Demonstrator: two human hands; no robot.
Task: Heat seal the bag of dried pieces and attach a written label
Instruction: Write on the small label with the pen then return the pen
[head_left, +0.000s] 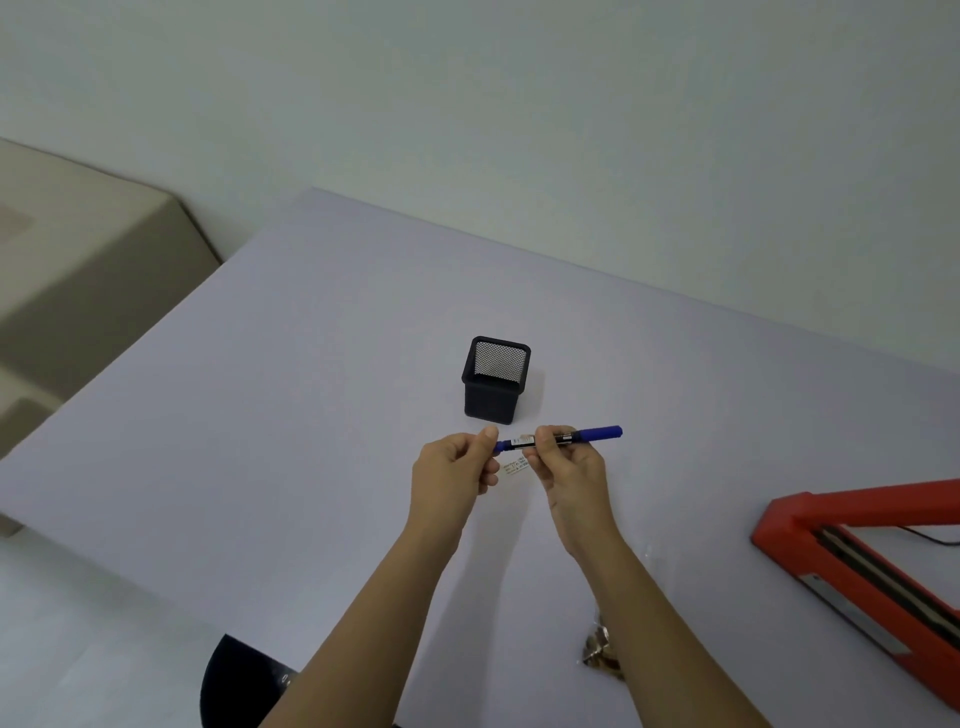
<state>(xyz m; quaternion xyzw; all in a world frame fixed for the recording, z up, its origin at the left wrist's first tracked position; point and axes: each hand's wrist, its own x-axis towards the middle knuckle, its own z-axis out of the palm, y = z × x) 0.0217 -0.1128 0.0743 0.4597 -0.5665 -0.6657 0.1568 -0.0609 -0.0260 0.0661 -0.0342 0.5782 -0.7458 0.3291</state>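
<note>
Both hands are on a blue marker (597, 434), held level above the surface (311, 415). Left hand (457, 462) pinches the marker's left end between thumb and fingertips. Right hand (566, 457) is curled round the barrel, with the long blue end sticking out to the right. The opposed grip looks like capping or uncapping, but which end is the cap can't be told.

The label (516, 467), a small pale slip, lies flat on the surface directly below the marker, between the hands, so it's probably staged for writing or just written. The black mesh pen holder (496, 384) stands just behind, handy for parking the marker.

The bag of dried pieces (602, 652) lies near the front edge, partly hidden by the right forearm and well apart from the label. Whether it's sealed can't be seen. The red heat sealer (852, 551) sits at far right with its arm raised.

Text: the marker barrel has a black-and-white printed band and the label shows a few lines, both too small to read.
</note>
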